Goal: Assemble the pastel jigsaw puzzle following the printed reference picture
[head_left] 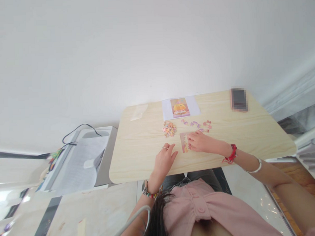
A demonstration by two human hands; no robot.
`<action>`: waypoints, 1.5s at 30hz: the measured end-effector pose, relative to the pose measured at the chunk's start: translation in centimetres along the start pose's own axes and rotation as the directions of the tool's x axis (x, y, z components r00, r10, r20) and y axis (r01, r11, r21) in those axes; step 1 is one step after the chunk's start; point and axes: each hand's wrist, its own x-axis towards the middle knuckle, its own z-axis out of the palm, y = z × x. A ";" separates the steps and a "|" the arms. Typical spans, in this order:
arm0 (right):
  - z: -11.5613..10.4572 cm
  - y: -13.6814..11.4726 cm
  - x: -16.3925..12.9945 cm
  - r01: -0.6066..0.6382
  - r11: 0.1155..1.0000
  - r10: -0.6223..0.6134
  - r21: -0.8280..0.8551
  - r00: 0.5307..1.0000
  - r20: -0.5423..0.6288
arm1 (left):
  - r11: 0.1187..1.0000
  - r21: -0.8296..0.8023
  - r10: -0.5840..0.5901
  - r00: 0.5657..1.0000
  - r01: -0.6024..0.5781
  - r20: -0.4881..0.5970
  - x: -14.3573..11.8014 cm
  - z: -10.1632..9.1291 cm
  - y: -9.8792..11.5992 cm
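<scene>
A partly joined jigsaw puzzle (184, 143) in pink, white and yellow lies near the front edge of the table. My right hand (201, 142) reaches over its right side, fingers curled and pressed together on a small puzzle piece, mostly covered by the fingertips. To the left of the puzzle, my left hand (165, 159) rests on the tabletop, empty, thumb apart from the fingers. A heap of mixed puzzle pieces (169, 129) sits just beyond the left hand. Past the right hand, loose purple and pink pieces (195, 124) are spread out.
A white sheet with a printed picture (180, 108) of a yellow figure lies at the back of the wooden table (137, 146). A clear plastic bag (139, 112) is at back left, a blurred dark phone-like object (239, 99) at back right. A white cabinet (83, 158) holding papers stands left.
</scene>
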 end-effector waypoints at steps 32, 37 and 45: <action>2.4 -5.1 -1.9 -0.297 0.936 0.323 0.187 0.937 -0.129 | 0.995 0.005 0.097 0.974 -0.100 0.205 -1.0 0.8 1.8; 2.2 -5.4 -1.1 -0.273 0.947 0.296 0.171 0.947 -0.124 | 0.996 0.002 0.091 0.973 -0.093 0.212 -1.1 0.6 2.0; 2.1 -5.5 -0.9 -0.271 0.956 0.282 0.109 0.954 -0.104 | 0.989 0.009 0.146 0.971 -0.151 0.192 -1.3 1.0 1.8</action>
